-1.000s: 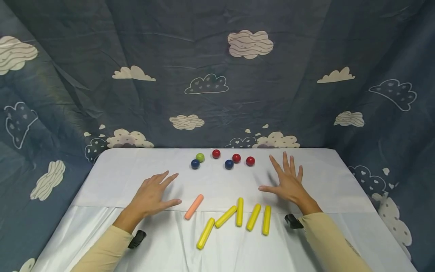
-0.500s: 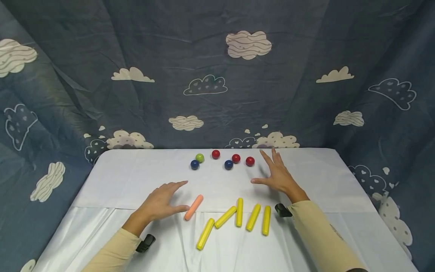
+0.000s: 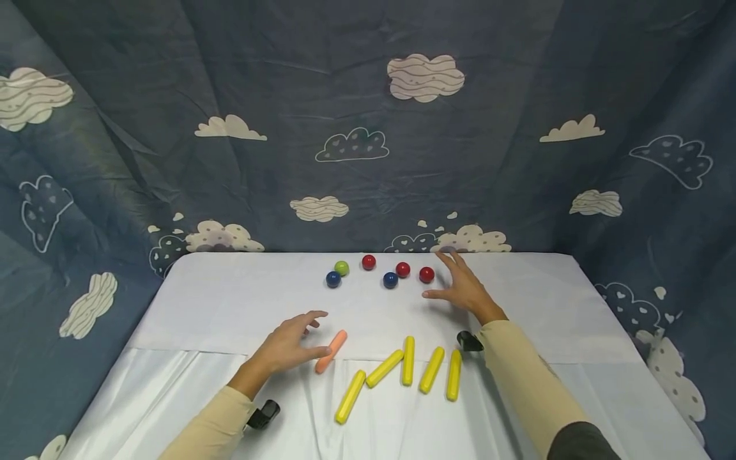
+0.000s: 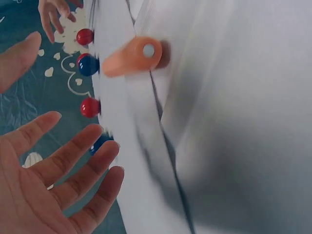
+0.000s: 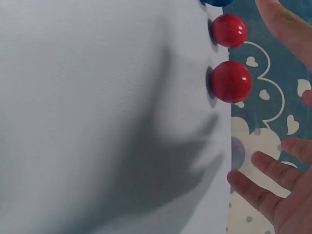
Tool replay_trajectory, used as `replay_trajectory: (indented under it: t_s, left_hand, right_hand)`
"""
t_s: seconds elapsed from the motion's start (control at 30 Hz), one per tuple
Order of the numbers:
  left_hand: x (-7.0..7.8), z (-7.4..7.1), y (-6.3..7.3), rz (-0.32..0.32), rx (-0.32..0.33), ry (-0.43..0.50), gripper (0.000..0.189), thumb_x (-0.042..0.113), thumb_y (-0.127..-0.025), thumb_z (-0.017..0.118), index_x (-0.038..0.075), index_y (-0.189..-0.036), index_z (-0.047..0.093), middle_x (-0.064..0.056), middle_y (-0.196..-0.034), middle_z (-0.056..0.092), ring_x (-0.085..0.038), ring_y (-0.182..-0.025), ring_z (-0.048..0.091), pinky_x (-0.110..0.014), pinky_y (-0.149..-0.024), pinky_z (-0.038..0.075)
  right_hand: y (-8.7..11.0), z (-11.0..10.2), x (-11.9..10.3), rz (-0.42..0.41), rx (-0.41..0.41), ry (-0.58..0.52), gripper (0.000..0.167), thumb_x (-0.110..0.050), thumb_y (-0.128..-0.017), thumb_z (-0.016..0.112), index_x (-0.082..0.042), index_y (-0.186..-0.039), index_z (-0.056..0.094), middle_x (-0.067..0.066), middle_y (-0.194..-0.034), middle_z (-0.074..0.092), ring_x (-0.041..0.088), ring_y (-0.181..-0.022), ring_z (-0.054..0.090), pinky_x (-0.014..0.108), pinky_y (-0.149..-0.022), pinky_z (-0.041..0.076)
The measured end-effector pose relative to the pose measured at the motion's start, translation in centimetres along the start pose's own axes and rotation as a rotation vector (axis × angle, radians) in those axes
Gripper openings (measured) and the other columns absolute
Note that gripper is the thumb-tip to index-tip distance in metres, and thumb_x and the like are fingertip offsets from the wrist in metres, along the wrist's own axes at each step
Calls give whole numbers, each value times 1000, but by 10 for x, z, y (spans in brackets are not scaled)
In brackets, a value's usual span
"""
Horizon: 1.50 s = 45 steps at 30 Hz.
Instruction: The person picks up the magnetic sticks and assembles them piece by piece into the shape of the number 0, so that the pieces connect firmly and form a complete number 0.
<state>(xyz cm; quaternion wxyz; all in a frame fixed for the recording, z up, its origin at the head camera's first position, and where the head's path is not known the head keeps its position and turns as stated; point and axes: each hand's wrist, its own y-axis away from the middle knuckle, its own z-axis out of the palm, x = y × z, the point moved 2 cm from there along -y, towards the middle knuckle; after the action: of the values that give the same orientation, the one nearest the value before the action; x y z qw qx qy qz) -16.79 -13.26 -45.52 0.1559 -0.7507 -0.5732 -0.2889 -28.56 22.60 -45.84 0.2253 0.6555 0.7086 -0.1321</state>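
An orange stick with rounded edges lies slanted on the white cloth. My left hand hovers at its left, fingers spread, the thumb overlapping the stick in the head view. In the left wrist view the stick's end faces the camera, apart from the fingers. My right hand reaches to the back right with thumb and fingers apart, close beside the rightmost red ball. That red ball also shows in the right wrist view, with nothing between the fingers there.
Several yellow sticks lie fanned across the front middle. Along the back are two more red balls, a green ball and two blue balls. A dark cloud-print curtain hangs behind the table's back edge.
My left hand has moved right and slightly down, up to the orange stick. My right hand has shifted left toward the rightmost red ball. Sticks and balls lie as before.
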Motion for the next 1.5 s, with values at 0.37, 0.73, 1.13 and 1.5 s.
replay_trajectory:
  t_s: [0.37, 0.73, 1.13, 1.5]
  left_hand:
    - [0, 16, -11, -68, -37, 42, 64, 39, -79, 78, 19, -134, 53, -2, -108, 63, -17, -89, 57, -38, -72, 48]
    - [-1, 26, -14, -72, -48, 62, 63, 36, -77, 80, 17, -132, 54, 2, -95, 60, -12, -75, 50, -31, -63, 41]
    - [0, 27, -17, -68, -26, 30, 55, 34, -73, 83, 13, -119, 62, 6, -79, 55, -12, -66, 46, -28, -58, 37]
    - [-2, 31, -19, -54, -40, 12, 27, 23, -75, 82, 12, -94, 64, 5, -73, 54, -11, -64, 47, -26, -55, 38]
  right_hand:
    - [-24, 3, -1, 40, -16, -115, 97, -36, -72, 85, -14, -150, 31, 22, -153, 23, 43, -130, 39, 57, -100, 37]
    - [-35, 11, 3, 28, -31, -191, 78, -16, -75, 84, -10, -142, 44, 24, -140, 43, 39, -113, 51, 50, -96, 45]
    - [-40, 26, -2, 73, 55, -251, 60, -15, -82, 77, -7, -135, 50, 23, -125, 54, 36, -113, 51, 50, -99, 41]
    - [-40, 33, 0, 142, 82, -176, 46, -11, -88, 70, -6, -131, 55, 21, -116, 58, 33, -106, 53, 48, -97, 43]
